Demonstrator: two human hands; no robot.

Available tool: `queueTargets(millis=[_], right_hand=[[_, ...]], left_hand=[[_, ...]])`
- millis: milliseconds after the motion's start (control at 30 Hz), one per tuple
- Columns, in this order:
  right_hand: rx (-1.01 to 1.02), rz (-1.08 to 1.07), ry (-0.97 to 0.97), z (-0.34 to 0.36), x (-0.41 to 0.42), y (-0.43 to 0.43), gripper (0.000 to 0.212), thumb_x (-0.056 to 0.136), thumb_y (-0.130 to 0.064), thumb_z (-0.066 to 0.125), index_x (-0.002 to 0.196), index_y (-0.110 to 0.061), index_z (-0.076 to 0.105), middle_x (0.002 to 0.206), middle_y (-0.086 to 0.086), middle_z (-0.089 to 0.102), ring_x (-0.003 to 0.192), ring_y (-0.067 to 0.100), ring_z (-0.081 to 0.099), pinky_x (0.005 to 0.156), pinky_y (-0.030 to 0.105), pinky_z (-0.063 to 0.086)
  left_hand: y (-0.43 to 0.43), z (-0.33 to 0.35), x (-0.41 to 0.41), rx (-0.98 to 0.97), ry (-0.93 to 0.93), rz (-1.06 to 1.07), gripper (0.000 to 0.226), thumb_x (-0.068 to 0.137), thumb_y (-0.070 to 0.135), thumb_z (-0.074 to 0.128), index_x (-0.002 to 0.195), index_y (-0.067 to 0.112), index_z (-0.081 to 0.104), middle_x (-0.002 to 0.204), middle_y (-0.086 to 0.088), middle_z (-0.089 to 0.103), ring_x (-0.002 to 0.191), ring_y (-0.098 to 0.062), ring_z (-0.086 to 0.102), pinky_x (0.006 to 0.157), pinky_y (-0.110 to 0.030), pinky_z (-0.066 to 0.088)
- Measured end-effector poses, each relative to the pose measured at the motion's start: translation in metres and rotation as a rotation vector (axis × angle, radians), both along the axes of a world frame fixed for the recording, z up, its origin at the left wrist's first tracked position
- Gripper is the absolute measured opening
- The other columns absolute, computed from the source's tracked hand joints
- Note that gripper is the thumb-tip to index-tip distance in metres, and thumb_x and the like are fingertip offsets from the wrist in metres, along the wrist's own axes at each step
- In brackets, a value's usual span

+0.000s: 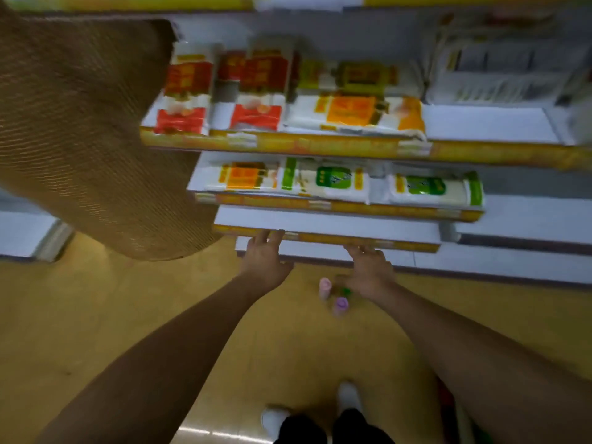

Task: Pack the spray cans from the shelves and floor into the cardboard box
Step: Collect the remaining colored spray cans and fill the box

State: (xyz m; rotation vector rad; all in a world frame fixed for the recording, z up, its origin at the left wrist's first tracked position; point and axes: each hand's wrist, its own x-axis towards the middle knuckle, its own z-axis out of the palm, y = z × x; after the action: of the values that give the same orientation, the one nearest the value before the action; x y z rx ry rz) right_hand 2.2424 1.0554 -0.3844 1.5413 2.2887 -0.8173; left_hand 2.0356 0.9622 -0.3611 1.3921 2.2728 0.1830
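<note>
Task is reading as unfinished: cans (334, 294) are sitting on the floor (128, 315), not yet packed. A pink can (325, 285) and a purple can (341, 304) are standing close together. A green bit between them is probably a 3rd, but it is too blurred to be sure. The box (80, 123) is filling the upper left, close to the camera and well apart from the cans. Only its brown outer wall is showing, so I cannot tell how many cans are lying inside. The shelves (320, 145) in view are carrying only flat bags (352, 113), with no cans showing there. Left grip (264, 259) is reaching forward with fingers spread, holding nothing, its fingertips overlapping the lowest shelf edge in the picture, left of the cans. Right grip (371, 270) is looking empty too, with fingers loosely extended. It is hanging just right of the cans, thumb side nearest the pink can, and blur is hiding whether anything is touching. Right grip is looking like the nearer one for picking up a can.
</note>
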Motion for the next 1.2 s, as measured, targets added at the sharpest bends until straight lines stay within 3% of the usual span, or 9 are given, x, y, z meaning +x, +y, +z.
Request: queueTargets(millis=[133, 300, 600, 800, 900, 1000, 1100, 1200], right_hand=[[-0.056, -0.076, -0.019, -0.043, 0.048, -0.001, 0.080, 0.081, -0.071, 0.060, 0.147, -0.031, 0.044, 0.150, 0.010, 0.043, 0.136, 0.035, 0.040, 0.106, 0.044, 0.042], [-0.100, -0.122, -0.056, -0.129, 0.071, -0.006, 0.085, 0.082, -0.058, 0.071, 0.153, -0.028, 0.033, 0.150, 0.008, 0.041, 0.135, 0.032, 0.041, 0.104, 0.043, 0.041], [-0.239, -0.335, -0.024, -0.387, 0.064, -0.011, 0.091, 0.081, -0.056, 0.073, 0.153, -0.020, 0.030, 0.147, 0.011, 0.043, 0.131, 0.032, 0.044, 0.102, 0.043, 0.045], [-0.211, -0.640, 0.177, -0.525, 0.048, -0.007, 0.103, 0.068, -0.048, 0.088, 0.151, -0.016, 0.035, 0.143, 0.010, 0.050, 0.130, 0.030, 0.048, 0.100, 0.038, 0.044], [-0.156, -0.702, 0.325, -0.581, 0.036, -0.001, 0.101, 0.061, -0.043, 0.092, 0.146, -0.017, 0.044, 0.140, 0.005, 0.055, 0.128, 0.026, 0.051, 0.095, 0.032, 0.043], [-0.076, -0.769, 0.461, -0.616, 0.026, 0.002, 0.084, 0.062, -0.038, 0.093, 0.134, -0.017, 0.056, 0.126, 0.002, 0.066, 0.116, 0.025, 0.059, 0.083, 0.029, 0.044], [0.017, -0.806, 0.533, -0.627, 0.022, 0.000, 0.056, 0.067, -0.031, 0.089, 0.116, -0.018, 0.064, 0.105, 0.004, 0.073, 0.097, 0.029, 0.066, 0.074, 0.038, 0.052], [0.051, -0.904, 0.569, -0.614, 0.031, -0.008, 0.046, 0.069, -0.023, 0.088, 0.111, -0.017, 0.067, 0.098, 0.004, 0.074, 0.091, 0.028, 0.069, 0.072, 0.038, 0.053]], left_hand=[[0.010, -0.051, 0.034, -0.036, -0.062, -0.007, 0.084, 0.084, 0.042, 0.074, 0.154, 0.023, 0.033, 0.156, -0.012, 0.035, 0.142, -0.034, 0.033, 0.110, -0.044, 0.038], [0.012, -0.144, 0.055, -0.146, -0.127, -0.024, 0.083, 0.084, 0.039, 0.076, 0.154, 0.022, 0.033, 0.156, -0.011, 0.035, 0.139, -0.034, 0.036, 0.108, -0.044, 0.041], [0.059, -0.395, 0.041, -0.148, -0.268, 0.139, 0.092, 0.079, 0.036, 0.083, 0.154, 0.023, 0.032, 0.154, -0.010, 0.039, 0.136, -0.029, 0.043, 0.102, -0.033, 0.039], [0.101, -0.535, 0.036, -0.077, -0.297, 0.120, 0.108, 0.067, 0.033, 0.092, 0.155, 0.024, 0.029, 0.155, -0.006, 0.041, 0.139, -0.025, 0.041, 0.100, -0.026, 0.034], [0.115, -0.588, 0.045, -0.011, -0.342, 0.088, 0.114, 0.061, 0.026, 0.095, 0.154, 0.024, 0.031, 0.150, -0.001, 0.048, 0.136, -0.021, 0.045, 0.106, -0.031, 0.039], [0.123, -0.615, 0.058, 0.092, -0.444, 0.125, 0.099, 0.059, 0.019, 0.096, 0.143, 0.025, 0.044, 0.122, 0.008, 0.062, 0.113, -0.012, 0.056, 0.094, -0.022, 0.046], [0.130, -0.624, 0.067, 0.157, -0.450, 0.192, 0.062, 0.061, 0.016, 0.092, 0.111, 0.029, 0.058, 0.093, 0.017, 0.063, 0.090, -0.011, 0.061, 0.067, -0.005, 0.041], [0.129, -0.610, 0.072, 0.152, -0.411, 0.152, 0.054, 0.060, 0.016, 0.090, 0.104, 0.026, 0.061, 0.089, 0.009, 0.066, 0.083, -0.013, 0.061, 0.062, -0.012, 0.040]])
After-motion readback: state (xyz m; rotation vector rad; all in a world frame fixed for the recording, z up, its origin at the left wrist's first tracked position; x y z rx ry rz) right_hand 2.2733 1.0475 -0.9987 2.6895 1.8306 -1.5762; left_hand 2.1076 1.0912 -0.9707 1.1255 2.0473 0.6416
